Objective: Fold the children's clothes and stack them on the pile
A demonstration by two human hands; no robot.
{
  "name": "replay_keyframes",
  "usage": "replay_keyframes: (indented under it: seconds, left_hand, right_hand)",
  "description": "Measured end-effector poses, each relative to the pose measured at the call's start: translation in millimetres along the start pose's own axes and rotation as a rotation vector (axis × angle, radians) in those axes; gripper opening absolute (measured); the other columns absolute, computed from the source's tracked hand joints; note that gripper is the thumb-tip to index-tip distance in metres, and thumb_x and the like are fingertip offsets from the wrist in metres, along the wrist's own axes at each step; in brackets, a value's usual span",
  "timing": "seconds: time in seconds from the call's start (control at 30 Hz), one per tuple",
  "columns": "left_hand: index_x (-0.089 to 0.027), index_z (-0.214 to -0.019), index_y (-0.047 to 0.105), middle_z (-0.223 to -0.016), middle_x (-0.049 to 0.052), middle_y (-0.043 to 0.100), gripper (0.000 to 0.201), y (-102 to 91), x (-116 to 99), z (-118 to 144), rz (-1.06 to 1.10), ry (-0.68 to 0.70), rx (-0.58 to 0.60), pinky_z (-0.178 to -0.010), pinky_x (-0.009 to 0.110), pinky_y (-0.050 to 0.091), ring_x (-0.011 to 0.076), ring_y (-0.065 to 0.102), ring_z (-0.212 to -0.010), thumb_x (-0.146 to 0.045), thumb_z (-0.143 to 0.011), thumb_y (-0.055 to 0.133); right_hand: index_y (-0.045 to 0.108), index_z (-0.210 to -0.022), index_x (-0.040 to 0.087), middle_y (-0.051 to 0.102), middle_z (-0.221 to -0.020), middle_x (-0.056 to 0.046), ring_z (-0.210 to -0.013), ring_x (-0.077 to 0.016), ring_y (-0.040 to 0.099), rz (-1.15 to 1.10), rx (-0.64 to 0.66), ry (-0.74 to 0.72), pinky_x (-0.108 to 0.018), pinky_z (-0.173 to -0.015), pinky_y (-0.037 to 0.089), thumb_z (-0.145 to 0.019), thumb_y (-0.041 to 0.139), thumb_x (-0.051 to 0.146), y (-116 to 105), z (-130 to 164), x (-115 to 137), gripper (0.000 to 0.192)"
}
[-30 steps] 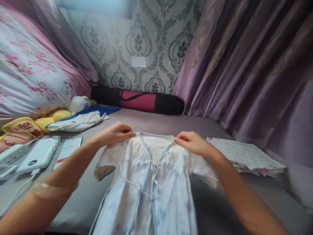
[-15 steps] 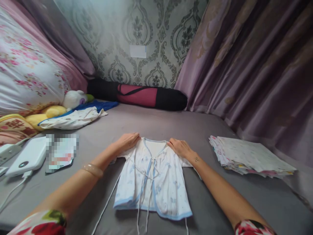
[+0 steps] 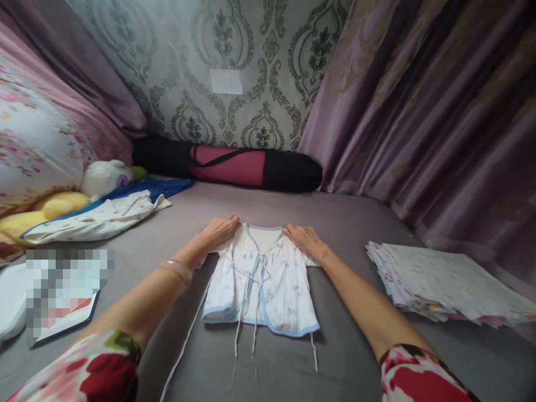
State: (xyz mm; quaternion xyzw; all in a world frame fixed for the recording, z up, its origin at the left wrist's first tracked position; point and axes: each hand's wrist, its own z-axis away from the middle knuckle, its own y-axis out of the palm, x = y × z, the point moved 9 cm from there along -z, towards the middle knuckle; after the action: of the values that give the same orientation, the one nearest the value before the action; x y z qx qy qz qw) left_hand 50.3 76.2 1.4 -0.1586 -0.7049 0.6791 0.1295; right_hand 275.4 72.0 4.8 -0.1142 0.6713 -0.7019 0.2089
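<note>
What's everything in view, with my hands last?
small shirt: one, white and blue, centre
sheet: one, grey, under shirt
cloth stack: one, whitish, right
long bag: one, black and crimson, back
wall: one, patterned grey, back
panel: one, white, on wall
curtains: two, mauve, sides
floral bundle: one, white and pink, left
plush toys: at least two, white, yellow, left
draped cloth: one, white and blue, left
flat device: one, white and red, partly pixelated, left
second device: one, white, left edge
sleeves: two, red floral, lower corners
bracelet: one, pale, left wrist
left hand: one, holding shirt shoulder
right hand: one, holding other shoulder
</note>
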Motion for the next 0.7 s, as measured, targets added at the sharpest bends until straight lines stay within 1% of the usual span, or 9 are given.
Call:
replay_keyframes:
  seconds: [0.13, 0.27, 0.37, 0.47, 0.53, 0.6, 0.7]
  left_hand:
    - [-0.017, -0.098, 0.056, -0.096, 0.012, 0.065, 0.034, -4.9, 7.7, -18.7, 0.036, -0.021, 0.002, -0.072, 0.031, 0.044, 0.0223, 0.063, -0.082, -0.036, -0.100, 0.028]
    - [-0.018, -0.095, 0.056, -0.099, 0.012, 0.065, 0.032, -7.5, 15.4, -28.4, 0.080, -0.087, -0.010, -0.067, 0.029, 0.041, 0.0221, 0.063, -0.084, -0.036, -0.099, 0.029]
    - [-0.019, -0.089, 0.057, -0.090, 0.009, 0.066, 0.032, -3.4, 18.4, -32.1, 0.187, -0.118, -0.016, -0.064, 0.027, 0.039, 0.0210, 0.062, -0.081, -0.041, -0.096, 0.034]
    - [-0.019, -0.085, 0.058, -0.080, 0.007, 0.064, 0.034, 1.2, 17.2, -37.1, 0.313, -0.110, -0.040, -0.062, 0.027, 0.037, 0.0199, 0.059, -0.073, -0.047, -0.092, 0.041]
    - [-0.019, -0.084, 0.059, -0.077, 0.007, 0.064, 0.030, 4.8, 14.8, -40.5, 0.359, -0.096, -0.046, -0.063, 0.027, 0.037, 0.0199, 0.059, -0.072, -0.045, -0.090, 0.045]
    - [-0.019, -0.085, 0.059, -0.081, 0.008, 0.065, 0.027, 5.7, 11.3, -42.3, 0.355, -0.074, -0.068, -0.065, 0.028, 0.039, 0.0207, 0.059, -0.075, -0.041, -0.091, 0.045]
    - [-0.019, -0.092, 0.058, -0.092, 0.009, 0.065, 0.031, 2.8, 5.8, -41.0, 0.253, -0.039, -0.104, -0.068, 0.028, 0.040, 0.0216, 0.061, -0.083, -0.042, -0.096, 0.037]
  right_hand:
    - [0.055, -0.114, 0.020, 0.068, -0.111, -0.014, -0.098, -0.0256, 0.066, -0.035, -0.001, 0.023, -0.034, -0.079, 0.043, -0.103, 0.028, 0.042, -3.2, -19.3, -8.7, 0.036]
    - [0.057, -0.111, 0.020, 0.066, -0.113, -0.013, -0.100, -0.0237, 0.064, -0.148, -0.027, 0.057, -0.032, -0.080, 0.042, -0.102, 0.034, 0.039, -3.5, -28.2, -17.2, 0.031]
    - [0.060, -0.108, 0.018, 0.065, -0.112, -0.011, -0.104, -0.0208, 0.060, -0.307, -0.074, 0.056, -0.028, -0.083, 0.041, -0.099, 0.042, 0.035, -1.0, -33.7, -21.1, 0.026]
    - [0.063, -0.109, 0.016, 0.064, -0.112, -0.010, -0.106, -0.0184, 0.058, -0.426, -0.093, 0.019, -0.025, -0.088, 0.039, -0.097, 0.047, 0.030, 2.7, -41.2, -17.5, 0.025]
    - [0.063, -0.110, 0.015, 0.064, -0.112, -0.010, -0.105, -0.0181, 0.057, -0.461, -0.097, 0.026, -0.025, -0.090, 0.038, -0.096, 0.049, 0.029, 4.2, -45.5, -14.7, 0.024]
    - [0.063, -0.108, 0.015, 0.064, -0.111, -0.009, -0.105, -0.0181, 0.058, -0.481, -0.093, 0.061, -0.025, -0.090, 0.039, -0.095, 0.050, 0.028, 4.9, -48.0, -13.3, 0.022]
    - [0.061, -0.107, 0.016, 0.064, -0.111, -0.009, -0.105, -0.0183, 0.058, -0.491, -0.113, 0.092, -0.025, -0.088, 0.039, -0.096, 0.048, 0.028, 2.0, -47.6, -11.5, 0.020]
